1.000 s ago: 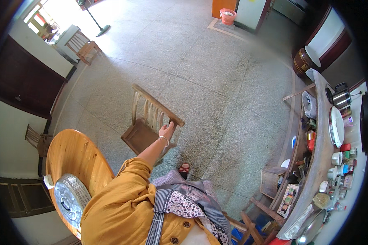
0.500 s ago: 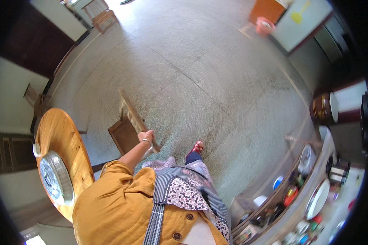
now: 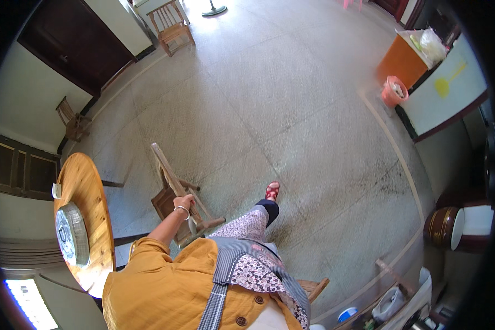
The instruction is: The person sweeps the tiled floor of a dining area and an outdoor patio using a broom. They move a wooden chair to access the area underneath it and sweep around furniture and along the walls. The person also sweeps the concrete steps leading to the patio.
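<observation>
My left hand (image 3: 186,201), with a bangle on the wrist, grips the top rail of a small wooden chair (image 3: 170,190) by its back. The chair stands on the stone floor just ahead of me on the left, tilted, its seat facing away from my body. My sleeve is mustard yellow and a patterned apron hangs below it. One foot in a red sandal (image 3: 272,191) steps out to the right of the chair. My right hand is out of sight.
A round wooden table (image 3: 88,181) with a round metal tray (image 3: 71,235) stands at the left. Two more wooden chairs (image 3: 171,25) (image 3: 71,118) stand by the far wall. An orange bin (image 3: 401,60), a pink bucket (image 3: 395,91) and a brown barrel (image 3: 444,225) are on the right.
The view has swung round as I walk. The chair stays in my left hand and has come closer to my body; the round table now lies nearer on the left.
</observation>
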Action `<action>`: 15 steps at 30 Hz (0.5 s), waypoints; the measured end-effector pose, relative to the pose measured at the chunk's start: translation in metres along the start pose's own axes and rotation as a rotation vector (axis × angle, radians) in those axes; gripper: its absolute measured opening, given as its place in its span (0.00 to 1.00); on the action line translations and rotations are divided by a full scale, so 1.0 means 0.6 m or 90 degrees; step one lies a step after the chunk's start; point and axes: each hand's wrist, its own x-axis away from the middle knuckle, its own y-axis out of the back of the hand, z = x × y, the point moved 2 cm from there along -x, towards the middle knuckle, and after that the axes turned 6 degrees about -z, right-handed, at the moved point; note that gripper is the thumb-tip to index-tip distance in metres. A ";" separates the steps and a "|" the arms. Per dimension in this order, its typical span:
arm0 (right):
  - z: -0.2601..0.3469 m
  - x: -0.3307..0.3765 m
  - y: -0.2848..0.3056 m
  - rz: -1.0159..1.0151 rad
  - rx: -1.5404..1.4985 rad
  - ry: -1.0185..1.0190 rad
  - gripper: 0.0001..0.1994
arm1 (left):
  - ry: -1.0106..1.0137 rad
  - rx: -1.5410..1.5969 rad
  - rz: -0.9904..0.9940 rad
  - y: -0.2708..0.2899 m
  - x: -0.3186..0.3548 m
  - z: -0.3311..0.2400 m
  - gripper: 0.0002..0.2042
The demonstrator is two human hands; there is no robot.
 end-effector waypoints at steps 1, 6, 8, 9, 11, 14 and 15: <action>0.043 -0.023 -0.001 -0.002 0.006 0.000 0.25 | 0.007 0.011 0.004 -0.038 -0.005 -0.026 0.09; 0.272 -0.142 0.001 -0.032 0.016 0.008 0.25 | 0.044 0.021 -0.053 -0.172 -0.057 -0.194 0.09; 0.360 -0.189 0.006 -0.037 0.024 0.013 0.25 | 0.036 0.008 -0.048 -0.205 -0.071 -0.261 0.09; 0.404 -0.215 0.007 -0.037 0.030 0.018 0.25 | 0.054 0.026 -0.053 -0.222 -0.076 -0.288 0.09; 0.491 -0.276 0.009 -0.036 0.030 0.025 0.25 | 0.053 0.031 -0.071 -0.270 -0.093 -0.353 0.10; 0.621 -0.389 0.004 -0.036 0.036 0.041 0.25 | 0.088 0.071 -0.091 -0.348 -0.120 -0.427 0.10; 0.670 -0.434 -0.004 -0.035 0.011 0.051 0.25 | 0.090 0.074 -0.098 -0.377 -0.130 -0.449 0.10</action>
